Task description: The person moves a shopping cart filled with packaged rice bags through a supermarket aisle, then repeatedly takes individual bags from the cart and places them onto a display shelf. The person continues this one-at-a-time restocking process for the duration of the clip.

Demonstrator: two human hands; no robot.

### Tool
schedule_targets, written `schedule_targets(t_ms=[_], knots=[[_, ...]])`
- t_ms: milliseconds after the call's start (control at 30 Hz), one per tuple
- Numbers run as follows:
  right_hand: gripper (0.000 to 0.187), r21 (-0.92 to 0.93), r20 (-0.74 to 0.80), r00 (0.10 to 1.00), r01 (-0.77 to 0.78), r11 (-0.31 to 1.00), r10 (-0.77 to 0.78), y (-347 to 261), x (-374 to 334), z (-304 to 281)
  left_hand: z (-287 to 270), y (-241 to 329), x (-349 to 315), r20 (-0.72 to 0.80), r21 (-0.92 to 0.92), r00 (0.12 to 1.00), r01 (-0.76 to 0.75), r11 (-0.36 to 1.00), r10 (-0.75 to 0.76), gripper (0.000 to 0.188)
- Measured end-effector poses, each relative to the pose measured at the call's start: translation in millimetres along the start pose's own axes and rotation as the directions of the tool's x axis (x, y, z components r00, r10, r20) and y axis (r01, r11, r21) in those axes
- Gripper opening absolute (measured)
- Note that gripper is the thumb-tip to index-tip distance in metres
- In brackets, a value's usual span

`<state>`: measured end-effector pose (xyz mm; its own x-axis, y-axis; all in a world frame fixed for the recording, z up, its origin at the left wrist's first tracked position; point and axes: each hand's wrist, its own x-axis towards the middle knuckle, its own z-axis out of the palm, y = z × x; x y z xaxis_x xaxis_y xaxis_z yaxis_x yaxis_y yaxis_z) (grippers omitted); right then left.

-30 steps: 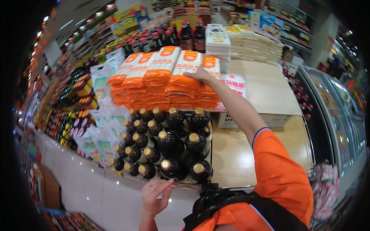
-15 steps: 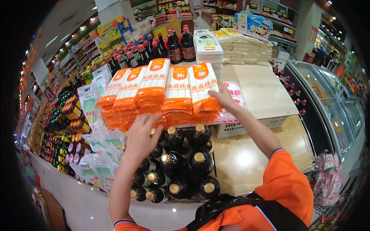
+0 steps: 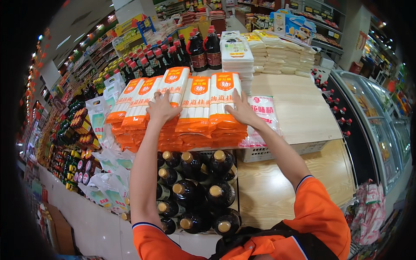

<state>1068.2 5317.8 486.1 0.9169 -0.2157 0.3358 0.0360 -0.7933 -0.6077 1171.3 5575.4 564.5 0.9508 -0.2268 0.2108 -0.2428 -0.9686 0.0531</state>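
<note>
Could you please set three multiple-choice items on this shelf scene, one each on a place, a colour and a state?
1. Where do the gold-capped dark bottles stand?
A. below the noodle packs
B. on the wooden counter
C. on the floor tiles

2. What colour are the ends of the noodle packs?
A. green
B. orange
C. blue

3. How is the left hand?
A. hanging at the side
B. gripping a bottle
C. flat on the packs

A: the bottles sit under the stack. B: the pack ends are orange. C: its palm lies on the packs, as does the right hand.
</note>
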Motion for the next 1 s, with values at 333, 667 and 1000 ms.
schedule_targets(t_ms=[333, 667, 1000], knots=[[0.075, 0.261, -0.022, 0.998, 0.069, 0.963, -0.065, 24.6, 13.6, 23.6, 14.9, 96.5, -63.5, -0.14, -0.091, 0.989, -0.068, 0.994, 0.055, 0.08], [0.071, 0.227, 0.016, 0.998, 0.059, 0.972, -0.065, 32.3, 10.9, 18.0, -10.6, 55.9, -31.2, 0.146, -0.321, 0.976, -0.108, 0.941, 0.162, 0.081], [0.07, 0.237, -0.02, 0.996, 0.094, 0.967, -0.092, 25.7, 7.1, 21.1, -1.8, -139.6, -17.3, -0.049, 0.244, 0.91, -0.388, 0.888, 0.411, 0.083]])
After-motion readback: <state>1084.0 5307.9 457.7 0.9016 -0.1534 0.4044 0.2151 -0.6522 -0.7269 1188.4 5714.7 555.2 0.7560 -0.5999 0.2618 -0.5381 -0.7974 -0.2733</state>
